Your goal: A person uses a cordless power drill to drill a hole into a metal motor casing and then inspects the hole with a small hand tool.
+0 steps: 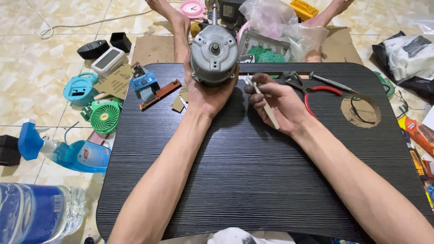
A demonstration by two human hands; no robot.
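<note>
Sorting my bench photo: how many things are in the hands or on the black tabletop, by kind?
Motor, in left hand: 1
Tweezers, in right hand: 1
Red-handled pliers: 1
Screwdriver: 1
Circuit boards: 2
Total: 6

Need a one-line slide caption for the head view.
Left hand cradles a grey motor over a black lap table; right hand holds a pale slim tool, red-handled pliers nearby.

free: near half of black lap table (pixel 253 180) bare | blocked: pliers (pixel 312 90) right; circuit boards (pixel 151 88) left
</note>
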